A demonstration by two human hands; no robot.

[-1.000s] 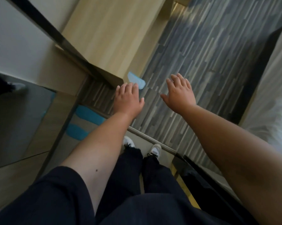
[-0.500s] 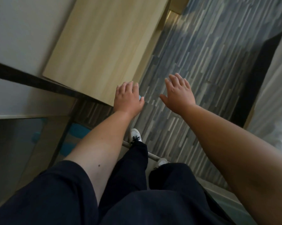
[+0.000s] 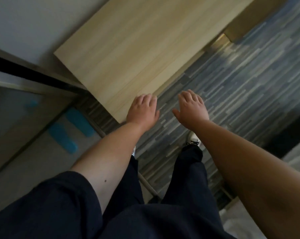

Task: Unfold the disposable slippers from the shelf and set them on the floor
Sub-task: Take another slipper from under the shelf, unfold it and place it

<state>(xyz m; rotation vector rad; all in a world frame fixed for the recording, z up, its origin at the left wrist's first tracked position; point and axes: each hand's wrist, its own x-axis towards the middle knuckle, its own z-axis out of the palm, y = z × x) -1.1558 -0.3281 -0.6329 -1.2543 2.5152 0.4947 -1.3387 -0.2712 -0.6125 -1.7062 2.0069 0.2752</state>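
Both my arms reach forward and down, palms facing the floor. My left hand [image 3: 142, 111] hovers over the near corner of a light wooden panel [image 3: 137, 54], fingers loosely apart and holding nothing. My right hand [image 3: 191, 108] is spread over the grey-blue striped carpet [image 3: 240, 87], also holding nothing. Two flat blue slipper-like shapes [image 3: 79, 121] [image 3: 62, 139] lie on the pale floor at lower left; the picture is blurred, so I cannot tell whether they are folded.
My dark trousers and white shoes [image 3: 194, 138] stand astride a metal threshold strip [image 3: 145, 183]. A dark track [image 3: 33, 75] and a grey panel run along the left. A dark block [image 3: 290, 131] and white fabric sit at the right edge.
I have stepped forward over the threshold onto the carpet and the view swung right. The blue shape near the panel's corner has gone out of sight. Both hands stay open and outstretched.
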